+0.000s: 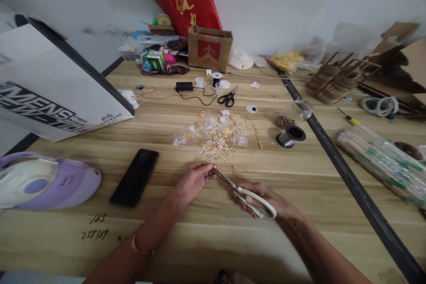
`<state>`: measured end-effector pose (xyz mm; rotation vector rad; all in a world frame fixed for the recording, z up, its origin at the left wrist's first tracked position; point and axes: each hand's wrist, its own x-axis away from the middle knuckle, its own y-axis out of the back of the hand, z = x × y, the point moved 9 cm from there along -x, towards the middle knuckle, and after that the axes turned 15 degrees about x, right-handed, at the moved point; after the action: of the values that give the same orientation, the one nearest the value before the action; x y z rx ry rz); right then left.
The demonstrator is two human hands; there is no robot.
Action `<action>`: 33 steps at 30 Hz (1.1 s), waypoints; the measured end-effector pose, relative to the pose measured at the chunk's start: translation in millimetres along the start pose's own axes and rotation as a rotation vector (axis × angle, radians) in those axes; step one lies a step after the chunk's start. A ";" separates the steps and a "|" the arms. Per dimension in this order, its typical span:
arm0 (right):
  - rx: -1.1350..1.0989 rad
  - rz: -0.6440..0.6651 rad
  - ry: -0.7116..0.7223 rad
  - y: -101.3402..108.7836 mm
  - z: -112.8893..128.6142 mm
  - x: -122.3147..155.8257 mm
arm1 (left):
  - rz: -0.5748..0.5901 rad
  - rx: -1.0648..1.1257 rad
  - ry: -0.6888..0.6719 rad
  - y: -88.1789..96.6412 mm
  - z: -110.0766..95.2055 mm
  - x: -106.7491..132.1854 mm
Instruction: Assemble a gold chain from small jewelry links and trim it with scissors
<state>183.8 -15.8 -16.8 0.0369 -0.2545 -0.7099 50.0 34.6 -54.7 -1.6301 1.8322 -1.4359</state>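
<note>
My right hand [269, 202] grips white-handled scissors [248, 195], their blades pointing up-left toward my left hand [193, 181]. The left hand's fingers are pinched together right at the blade tips, on something too small to make out. Just beyond the hands lies a small gold piece [234, 170] on the wooden table [206, 239]. Farther out sits a pile of gold beads and findings in clear bags [214, 135], with a gold chain [256, 131] at its right.
A black phone [135, 177] lies left of my hands, a purple helmet-like object [43, 182] farther left. A wire spool [290, 136], black scissors [228, 96], small spools, a white bag [49, 84], a cardboard box [209, 46] and wrapped sticks [382, 162] surround the work area.
</note>
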 end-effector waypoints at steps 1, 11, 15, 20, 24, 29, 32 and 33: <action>-0.009 -0.001 -0.002 0.1 -0.6 0.0 | 0.004 0.001 0.002 -0.3 0.3 0.0; -0.078 0.002 -0.037 -0.5 -3.6 1.0 | -0.028 0.043 0.020 1.3 1.1 0.7; -0.085 0.002 -0.042 -0.6 -2.5 0.6 | -0.025 0.045 0.021 3.7 1.1 -0.3; -0.125 0.004 -0.054 -0.8 -5.7 1.5 | -0.020 0.056 0.021 4.6 0.9 -0.7; -0.147 0.000 -0.048 -0.6 -7.0 2.2 | -0.018 0.064 0.027 3.7 1.4 -1.1; -0.160 0.006 -0.034 -0.7 -5.7 1.7 | -0.019 0.062 0.018 4.3 1.1 -1.5; -0.172 0.006 -0.042 -0.7 -7.1 2.1 | -0.011 0.060 0.010 4.3 0.5 -1.3; -0.173 0.006 -0.045 -0.8 -7.7 2.4 | -0.007 0.062 0.009 4.1 0.3 -1.3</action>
<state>186.9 -18.3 -23.8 -0.1444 -0.2355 -0.7247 48.3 35.0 -58.7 -1.6046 1.7702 -1.4902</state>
